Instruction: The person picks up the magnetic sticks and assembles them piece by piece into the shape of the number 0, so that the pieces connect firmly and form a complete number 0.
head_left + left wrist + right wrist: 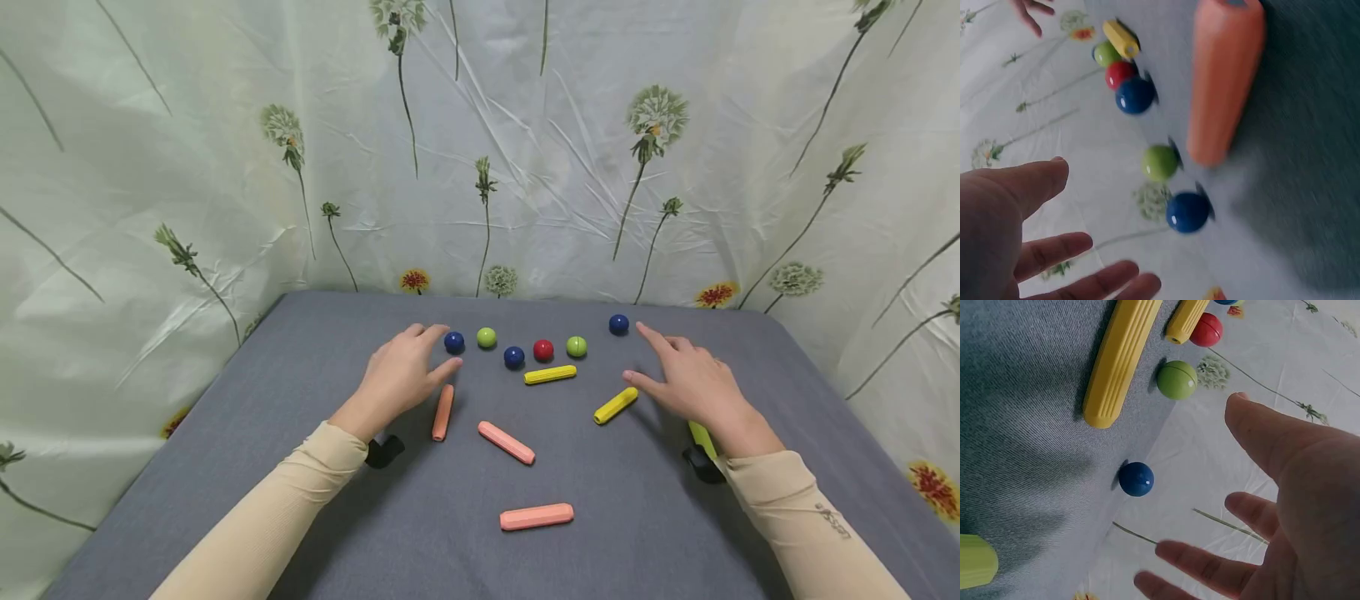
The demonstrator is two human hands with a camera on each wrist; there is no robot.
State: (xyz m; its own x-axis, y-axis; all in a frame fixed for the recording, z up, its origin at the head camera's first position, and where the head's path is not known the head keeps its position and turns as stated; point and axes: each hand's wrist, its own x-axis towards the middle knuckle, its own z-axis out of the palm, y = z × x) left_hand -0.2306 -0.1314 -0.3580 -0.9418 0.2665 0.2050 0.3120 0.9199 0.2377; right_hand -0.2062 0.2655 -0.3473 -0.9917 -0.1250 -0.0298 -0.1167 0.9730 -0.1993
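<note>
My left hand (401, 371) is held over the left part of the table, fingers spread and holding nothing. Its fingertips are close to a blue ball (453, 342), and an orange ridged stick (442, 412) lies below its thumb. My right hand (690, 379) hovers on the other side, likewise spread and free of any object. A second blue ball (618, 324) sits by its index fingertip; a yellow stick (1124, 362) lies near its thumb. Under the right wrist shows a yellow-green stick (702, 437), partly hidden.
Between the hands stand a green ball (487, 337), a blue ball (513, 357), a red ball (543, 350) and another green ball (577, 347). A yellow stick (550, 375) lies before them. Nearer are two pink sticks (506, 442) on the grey cloth (450, 542). Behind hangs a floral curtain (525, 125).
</note>
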